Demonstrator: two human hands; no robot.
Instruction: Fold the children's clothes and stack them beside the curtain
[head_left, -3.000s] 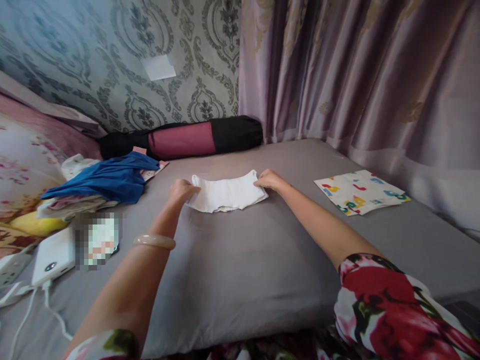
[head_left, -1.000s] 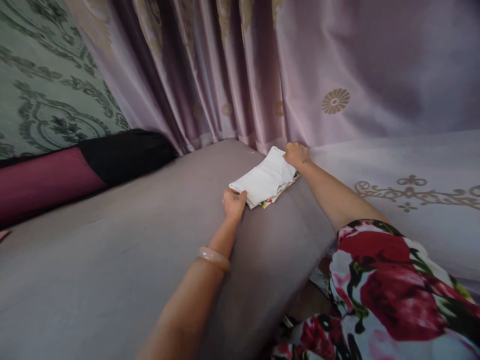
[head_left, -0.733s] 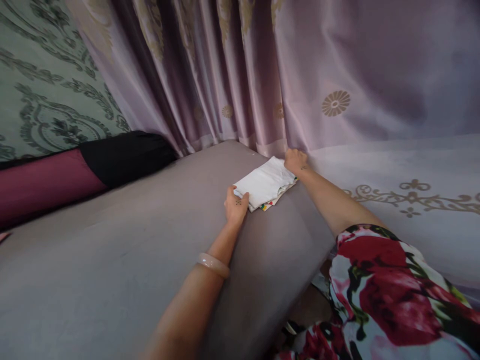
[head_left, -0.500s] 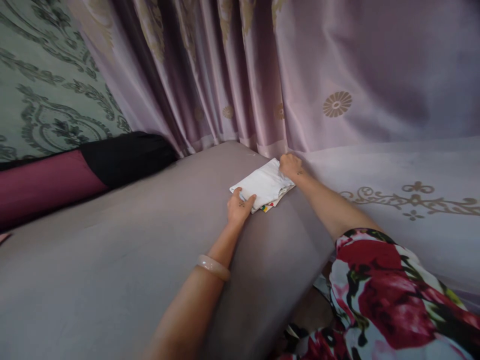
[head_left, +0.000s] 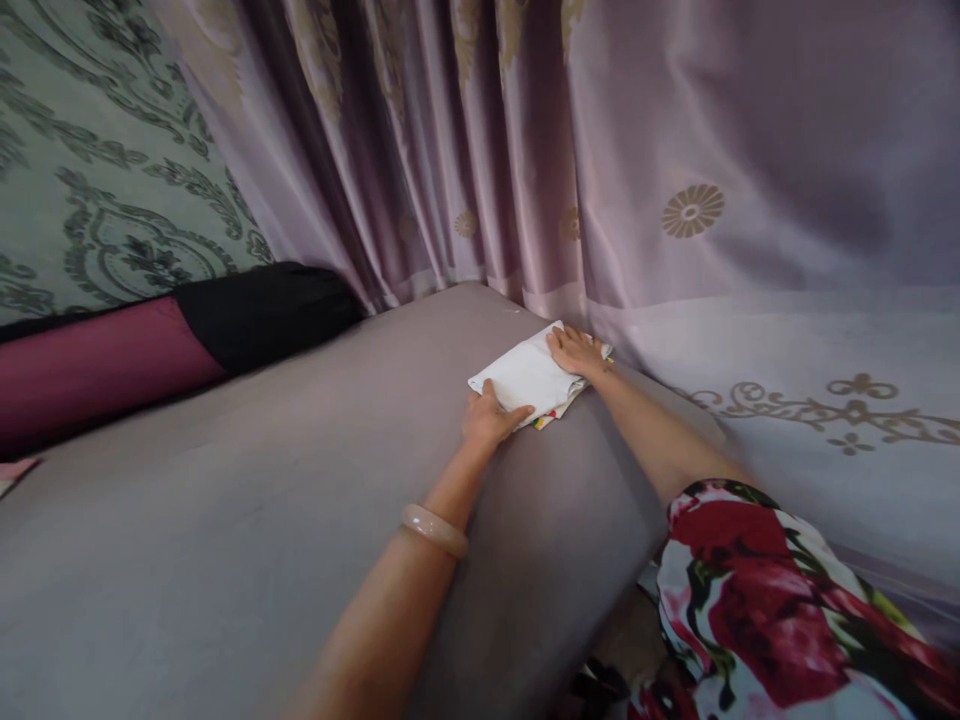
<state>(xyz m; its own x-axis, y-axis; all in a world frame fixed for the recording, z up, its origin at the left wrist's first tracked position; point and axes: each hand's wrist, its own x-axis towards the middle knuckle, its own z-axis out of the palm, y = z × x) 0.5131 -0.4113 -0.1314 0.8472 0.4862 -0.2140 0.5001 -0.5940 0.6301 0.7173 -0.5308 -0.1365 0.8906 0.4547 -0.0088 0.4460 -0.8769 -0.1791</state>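
A folded white garment [head_left: 525, 375] lies on top of a folded garment with a colourful print [head_left: 553, 415], near the right edge of the bed. Only small strips of the printed cloth show at its front and right sides. My left hand [head_left: 489, 415] rests at the near left corner of the white garment, thumb and forefinger spread apart. On the far right part of the same garment my right hand [head_left: 576, 352] lies flat, fingers stretched out over the cloth.
The grey bed sheet [head_left: 247, 530] spreads to the left. A long black and maroon bag [head_left: 150, 345] lies along the patterned wall. Purple curtains [head_left: 517, 150] hang right behind the bed. A pink cloth corner [head_left: 15, 472] shows at the left edge.
The view has turned right. My hands have carried the white garment from mid-bed onto the printed one and set it down. My right hand has opened from its grip and now lies flat.
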